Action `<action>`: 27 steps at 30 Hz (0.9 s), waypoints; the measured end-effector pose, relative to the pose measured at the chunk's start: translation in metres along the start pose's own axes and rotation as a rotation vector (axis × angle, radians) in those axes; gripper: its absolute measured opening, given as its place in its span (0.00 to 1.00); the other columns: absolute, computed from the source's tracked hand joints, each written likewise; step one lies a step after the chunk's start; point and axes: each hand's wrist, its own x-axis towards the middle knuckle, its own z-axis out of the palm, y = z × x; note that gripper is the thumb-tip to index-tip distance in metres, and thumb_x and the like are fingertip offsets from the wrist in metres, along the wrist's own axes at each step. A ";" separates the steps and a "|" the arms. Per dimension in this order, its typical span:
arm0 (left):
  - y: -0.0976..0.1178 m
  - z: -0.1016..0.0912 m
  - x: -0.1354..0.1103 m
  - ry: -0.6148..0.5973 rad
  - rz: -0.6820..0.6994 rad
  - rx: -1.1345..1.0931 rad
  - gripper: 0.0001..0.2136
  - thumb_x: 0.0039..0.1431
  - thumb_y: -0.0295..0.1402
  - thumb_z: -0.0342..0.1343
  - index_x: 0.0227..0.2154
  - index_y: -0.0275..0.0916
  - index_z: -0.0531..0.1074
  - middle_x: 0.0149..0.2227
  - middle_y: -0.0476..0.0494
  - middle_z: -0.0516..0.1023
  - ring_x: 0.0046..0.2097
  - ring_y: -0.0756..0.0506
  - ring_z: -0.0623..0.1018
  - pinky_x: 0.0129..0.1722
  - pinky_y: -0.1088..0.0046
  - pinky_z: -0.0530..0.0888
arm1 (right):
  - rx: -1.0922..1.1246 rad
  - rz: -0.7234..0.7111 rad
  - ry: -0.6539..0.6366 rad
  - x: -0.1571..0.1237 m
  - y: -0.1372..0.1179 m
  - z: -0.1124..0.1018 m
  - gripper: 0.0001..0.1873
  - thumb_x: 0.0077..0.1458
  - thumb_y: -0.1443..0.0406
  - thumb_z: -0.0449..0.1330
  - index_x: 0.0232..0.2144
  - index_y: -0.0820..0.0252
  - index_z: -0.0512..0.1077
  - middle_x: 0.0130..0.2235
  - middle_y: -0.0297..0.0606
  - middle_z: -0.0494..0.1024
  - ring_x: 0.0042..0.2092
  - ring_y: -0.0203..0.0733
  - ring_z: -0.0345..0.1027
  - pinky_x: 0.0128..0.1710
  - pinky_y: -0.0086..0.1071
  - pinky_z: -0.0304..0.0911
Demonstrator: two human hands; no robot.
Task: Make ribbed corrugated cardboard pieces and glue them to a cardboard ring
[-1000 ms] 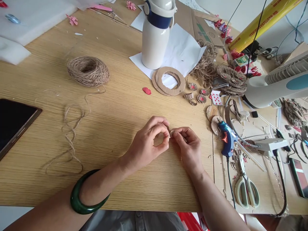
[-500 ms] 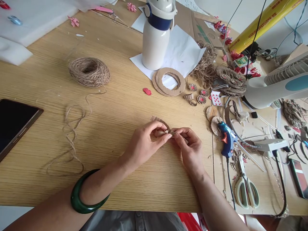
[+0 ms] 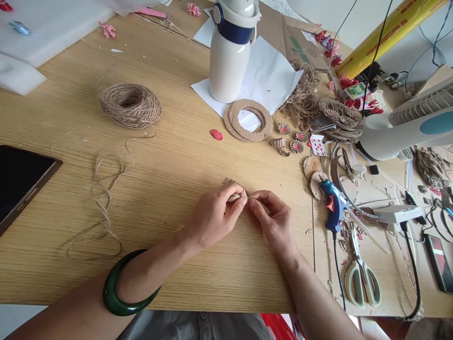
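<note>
Between my two hands is a narrow strip of corrugated cardboard [image 3: 227, 181], mostly covered by the fingers. My left hand [image 3: 212, 215] pinches it, and the strip's far end shows above the knuckles. Close beside it, my right hand [image 3: 274, 219] pinches the other end of the strip with thumb and forefinger. A green bangle [image 3: 116, 293] circles my left forearm. Beyond the hands lie red paper discs [image 3: 216, 135], two cardboard rings [image 3: 267, 125] that overlap, and several small pleated cardboard rosettes [image 3: 296, 146] with red centres.
A ball of twine [image 3: 130, 106] trails a loose strand on the left, near a phone [image 3: 24, 182]. A white bottle [image 3: 228, 66] stands on paper at the back. To the right lie a blue glue gun [image 3: 334, 205], scissors [image 3: 361, 276] and a white fan-like device [image 3: 385, 132].
Both hands have shifted slightly left, and the right hand's fingers have moved in towards the left. Less of the cardboard strip shows above my left hand.
</note>
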 end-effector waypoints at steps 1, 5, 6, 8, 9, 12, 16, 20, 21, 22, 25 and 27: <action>0.000 0.000 0.000 -0.013 -0.015 -0.015 0.05 0.65 0.31 0.51 0.34 0.38 0.70 0.30 0.50 0.75 0.32 0.51 0.75 0.32 0.77 0.69 | -0.016 -0.005 -0.009 0.000 -0.001 0.000 0.05 0.57 0.62 0.65 0.33 0.57 0.74 0.31 0.33 0.78 0.32 0.34 0.72 0.34 0.26 0.71; 0.001 -0.001 0.002 -0.012 -0.054 -0.079 0.06 0.65 0.33 0.52 0.33 0.39 0.69 0.27 0.52 0.74 0.30 0.52 0.74 0.32 0.78 0.69 | -0.099 -0.055 -0.026 0.000 -0.002 0.001 0.05 0.56 0.62 0.65 0.33 0.57 0.73 0.30 0.32 0.78 0.31 0.34 0.72 0.33 0.27 0.70; 0.002 -0.001 0.002 -0.011 -0.063 -0.098 0.06 0.65 0.33 0.52 0.33 0.39 0.70 0.27 0.53 0.74 0.29 0.52 0.74 0.31 0.78 0.69 | -0.111 -0.063 -0.029 0.000 -0.002 0.001 0.05 0.57 0.63 0.64 0.33 0.57 0.73 0.29 0.31 0.78 0.31 0.34 0.72 0.33 0.27 0.70; 0.003 -0.001 0.002 -0.015 -0.071 -0.131 0.06 0.65 0.34 0.52 0.34 0.39 0.70 0.28 0.52 0.75 0.30 0.52 0.75 0.31 0.79 0.70 | -0.141 -0.080 -0.023 -0.001 -0.001 0.000 0.04 0.58 0.63 0.63 0.34 0.57 0.72 0.28 0.31 0.78 0.30 0.33 0.72 0.32 0.27 0.69; 0.004 0.000 0.002 -0.009 -0.069 -0.140 0.06 0.65 0.34 0.53 0.34 0.39 0.70 0.29 0.52 0.75 0.31 0.52 0.75 0.32 0.79 0.70 | -0.165 -0.095 -0.014 -0.001 -0.001 0.000 0.04 0.58 0.63 0.63 0.34 0.57 0.72 0.28 0.31 0.77 0.30 0.34 0.71 0.32 0.27 0.68; 0.005 0.001 0.002 0.014 -0.055 -0.125 0.08 0.60 0.37 0.60 0.33 0.39 0.70 0.32 0.51 0.76 0.33 0.51 0.76 0.34 0.78 0.72 | -0.235 -0.169 -0.001 -0.003 0.001 -0.001 0.04 0.57 0.64 0.64 0.34 0.57 0.73 0.30 0.32 0.78 0.32 0.35 0.71 0.33 0.29 0.67; 0.002 0.003 0.001 0.046 -0.047 -0.093 0.09 0.60 0.39 0.61 0.33 0.39 0.69 0.32 0.51 0.76 0.32 0.51 0.76 0.33 0.78 0.72 | -0.268 -0.219 -0.034 -0.005 0.000 0.000 0.03 0.59 0.65 0.63 0.33 0.57 0.73 0.32 0.35 0.77 0.34 0.37 0.71 0.34 0.31 0.66; -0.003 0.003 0.000 0.046 0.000 -0.087 0.07 0.65 0.37 0.55 0.34 0.39 0.70 0.31 0.51 0.77 0.31 0.52 0.76 0.31 0.79 0.71 | -0.142 -0.139 -0.056 -0.004 -0.003 0.002 0.03 0.60 0.64 0.62 0.34 0.57 0.74 0.29 0.32 0.76 0.31 0.36 0.71 0.33 0.31 0.67; -0.004 0.003 0.001 0.043 0.020 -0.076 0.07 0.66 0.36 0.54 0.34 0.39 0.70 0.30 0.51 0.76 0.30 0.52 0.75 0.31 0.80 0.71 | -0.103 -0.121 -0.060 -0.004 -0.003 0.001 0.03 0.60 0.64 0.62 0.34 0.56 0.74 0.28 0.32 0.76 0.30 0.35 0.71 0.33 0.31 0.68; -0.004 0.003 0.001 0.041 0.037 -0.060 0.07 0.67 0.35 0.53 0.33 0.39 0.70 0.30 0.51 0.76 0.30 0.52 0.75 0.31 0.80 0.70 | -0.079 -0.110 -0.064 -0.004 -0.002 0.001 0.04 0.60 0.63 0.62 0.33 0.57 0.74 0.28 0.31 0.76 0.30 0.35 0.71 0.33 0.31 0.68; -0.005 0.001 0.002 0.045 0.080 0.008 0.07 0.66 0.32 0.52 0.32 0.39 0.70 0.29 0.51 0.75 0.30 0.53 0.73 0.32 0.80 0.70 | -0.119 -0.119 -0.070 -0.003 0.000 0.000 0.04 0.60 0.63 0.63 0.34 0.57 0.74 0.29 0.32 0.75 0.30 0.34 0.69 0.31 0.30 0.65; -0.004 0.001 0.002 0.064 0.100 0.050 0.06 0.64 0.29 0.52 0.31 0.39 0.70 0.28 0.51 0.74 0.30 0.53 0.73 0.32 0.79 0.69 | -0.184 -0.148 -0.070 -0.003 0.000 -0.001 0.04 0.59 0.64 0.63 0.34 0.57 0.75 0.30 0.33 0.75 0.31 0.34 0.67 0.30 0.30 0.63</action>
